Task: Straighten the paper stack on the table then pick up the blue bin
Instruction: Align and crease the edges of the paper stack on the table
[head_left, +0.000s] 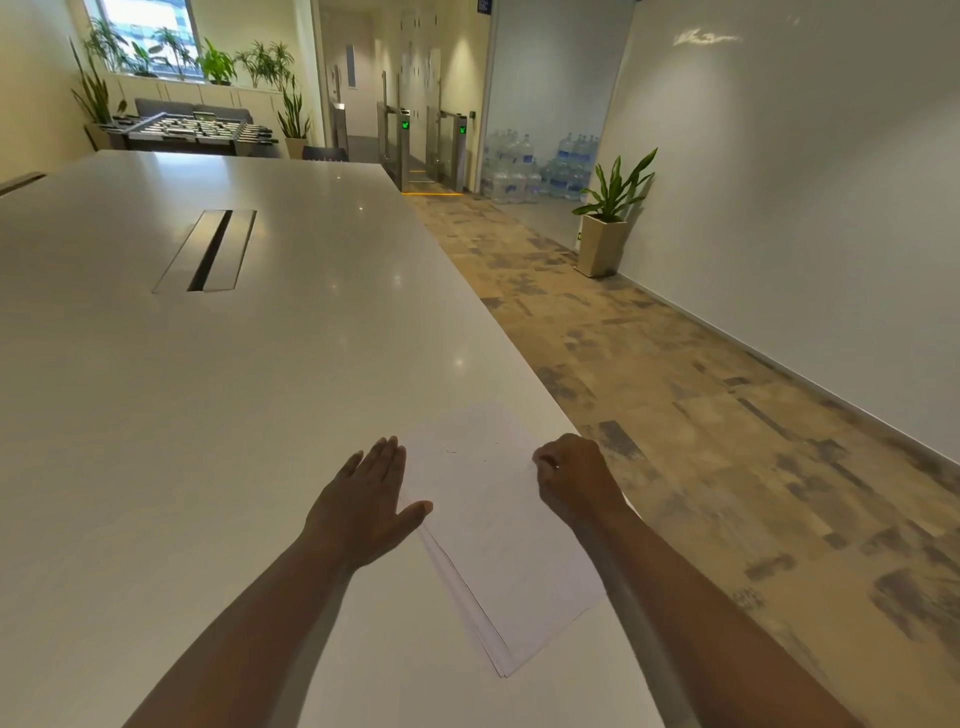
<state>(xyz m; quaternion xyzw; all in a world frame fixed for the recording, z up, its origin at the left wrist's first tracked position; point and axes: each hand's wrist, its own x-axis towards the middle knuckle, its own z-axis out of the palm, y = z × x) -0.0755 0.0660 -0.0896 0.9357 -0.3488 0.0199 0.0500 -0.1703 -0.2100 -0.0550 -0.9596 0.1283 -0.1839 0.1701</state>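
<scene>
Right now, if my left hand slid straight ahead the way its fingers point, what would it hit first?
Probably nothing: the left hand points up the white table, passing just left of the white paper stack; only bare tabletop shows ahead.

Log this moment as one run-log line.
phase: straightening | left hand: flat at paper stack left edge | right hand: curled on right edge | blue bin: unseen

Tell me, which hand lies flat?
The left hand: its fingers are straight beside the paper stack. The right hand is curled at the stack's far edge.
</scene>
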